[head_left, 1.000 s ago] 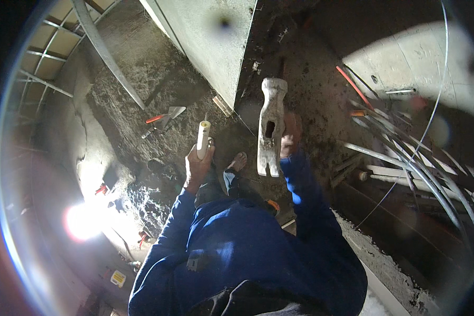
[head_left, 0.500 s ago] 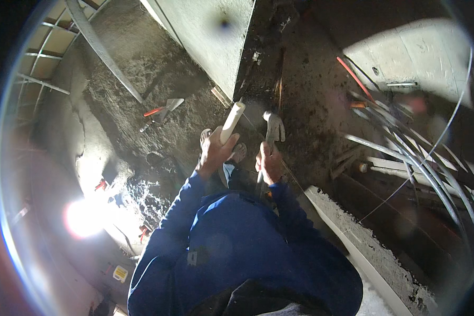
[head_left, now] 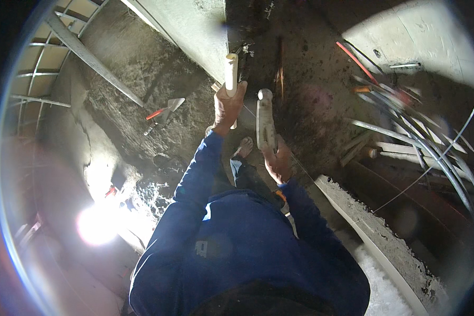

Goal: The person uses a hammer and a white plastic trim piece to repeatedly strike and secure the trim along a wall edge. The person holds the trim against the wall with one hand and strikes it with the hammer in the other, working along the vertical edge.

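Observation:
My left hand is wrapped around a short white plastic pipe. The pipe's hollow end points up, beside the corner of a pale wall block. My right hand grips a claw hammer, raised to the right of the pipe and apart from it. Its handle is mostly hidden behind the head and my fingers. Below my hands, one foot shows on the dark, rough floor. To the left of my left hand lies a trowel with a red handle.
Bent grey conduits and a red tube lie at the right. A pale ledge crusted with rubble runs along the lower right. A long pole stands at the upper left by a metal grid. A bright lamp glares at the left.
My left hand has moved forward with the pipe, which now stands straighter. The hammer has come up toward me and tilted. The view has shifted slightly.

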Demonstrator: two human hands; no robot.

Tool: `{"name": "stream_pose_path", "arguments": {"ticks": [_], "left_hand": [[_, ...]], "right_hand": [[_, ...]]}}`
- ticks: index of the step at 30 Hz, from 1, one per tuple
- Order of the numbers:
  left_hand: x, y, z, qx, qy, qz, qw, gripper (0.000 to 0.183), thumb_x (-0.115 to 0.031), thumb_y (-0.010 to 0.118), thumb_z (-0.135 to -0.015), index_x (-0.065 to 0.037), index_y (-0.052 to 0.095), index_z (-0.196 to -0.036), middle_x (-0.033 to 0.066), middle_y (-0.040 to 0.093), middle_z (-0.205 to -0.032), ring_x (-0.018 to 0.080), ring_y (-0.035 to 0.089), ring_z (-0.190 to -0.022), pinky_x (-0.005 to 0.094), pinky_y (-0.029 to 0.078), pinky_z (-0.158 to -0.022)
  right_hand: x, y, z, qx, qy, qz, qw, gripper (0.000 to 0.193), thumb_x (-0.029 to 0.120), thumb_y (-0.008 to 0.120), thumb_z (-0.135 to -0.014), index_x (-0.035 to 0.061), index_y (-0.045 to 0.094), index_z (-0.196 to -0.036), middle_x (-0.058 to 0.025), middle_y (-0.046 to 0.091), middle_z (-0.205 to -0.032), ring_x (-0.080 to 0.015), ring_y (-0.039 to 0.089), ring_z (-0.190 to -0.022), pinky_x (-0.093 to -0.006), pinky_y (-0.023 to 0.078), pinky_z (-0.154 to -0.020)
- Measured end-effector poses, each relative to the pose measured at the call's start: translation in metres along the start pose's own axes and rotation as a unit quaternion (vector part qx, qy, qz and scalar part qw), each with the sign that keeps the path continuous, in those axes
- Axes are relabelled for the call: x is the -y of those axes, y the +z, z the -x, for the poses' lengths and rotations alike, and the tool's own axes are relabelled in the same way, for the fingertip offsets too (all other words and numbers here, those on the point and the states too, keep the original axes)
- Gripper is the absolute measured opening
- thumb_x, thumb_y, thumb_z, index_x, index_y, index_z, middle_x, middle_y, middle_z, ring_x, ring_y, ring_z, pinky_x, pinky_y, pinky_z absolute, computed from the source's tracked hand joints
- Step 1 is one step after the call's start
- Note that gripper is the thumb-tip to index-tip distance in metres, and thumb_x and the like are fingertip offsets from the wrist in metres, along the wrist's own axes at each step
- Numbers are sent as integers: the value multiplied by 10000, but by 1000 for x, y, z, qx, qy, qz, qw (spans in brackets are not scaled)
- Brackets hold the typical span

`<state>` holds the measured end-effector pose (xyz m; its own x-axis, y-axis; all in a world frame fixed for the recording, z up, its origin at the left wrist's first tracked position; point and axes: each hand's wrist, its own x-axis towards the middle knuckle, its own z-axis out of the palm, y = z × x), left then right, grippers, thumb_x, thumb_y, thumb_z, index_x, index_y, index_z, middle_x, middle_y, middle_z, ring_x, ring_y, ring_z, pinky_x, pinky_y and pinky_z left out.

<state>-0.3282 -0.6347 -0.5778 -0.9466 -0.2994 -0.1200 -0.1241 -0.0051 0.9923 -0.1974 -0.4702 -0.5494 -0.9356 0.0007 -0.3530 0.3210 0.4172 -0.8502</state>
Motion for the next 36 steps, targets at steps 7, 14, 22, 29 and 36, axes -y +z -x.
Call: {"name": "stream_pose_path", "arguments": {"ticks": [7, 14, 22, 29, 36], "left_hand": [[15, 9, -1, -21, -70, -112, 991, 314, -344, 700, -905, -64, 585, -818, -41, 528, -656, 48, 483, -587, 253, 396, -501], [31, 17, -10, 57, -30, -89, 994, 283, -302, 676, -908, -40, 604, -982, 82, 624, -860, 216, 586, -791, 388, 466, -672], [15, 23, -2, -35, -89, -42, 995, 375, -381, 767, -808, -38, 618, -831, 19, 577, -649, 117, 508, -596, 339, 433, -555], [22, 11, -5, -97, -33, -130, 986, 301, -324, 730, -858, -52, 602, -838, -16, 537, -640, 94, 503, -577, 291, 420, -530], [23, 7, -8, -57, -3, -74, 996, 320, -317, 682, -909, -34, 613, -1041, 82, 611, -863, 166, 561, -761, 323, 472, -689]], "right_hand": [[85, -35, -12, 56, -343, 144, 927, 497, 488, 725, -814, 32, 590, -960, -144, 648, -757, -303, 665, -674, -413, 515, -591], [75, -30, -80, 7, -274, 318, 908, 507, 520, 736, -778, 56, 575, -906, -128, 606, -673, -313, 619, -545, -400, 490, -508], [70, -29, -43, -12, -394, 215, 894, 504, 485, 774, -756, 54, 570, -921, -114, 598, -655, -264, 627, -534, -372, 489, -492], [73, -23, -40, -3, -338, 206, 918, 534, 547, 765, -734, 71, 580, -888, -99, 610, -713, -255, 636, -580, -386, 491, -511], [91, -38, -64, -8, -462, 277, 842, 531, 584, 736, -751, 88, 576, -855, -110, 625, -735, -264, 642, -598, -399, 495, -513]]}}
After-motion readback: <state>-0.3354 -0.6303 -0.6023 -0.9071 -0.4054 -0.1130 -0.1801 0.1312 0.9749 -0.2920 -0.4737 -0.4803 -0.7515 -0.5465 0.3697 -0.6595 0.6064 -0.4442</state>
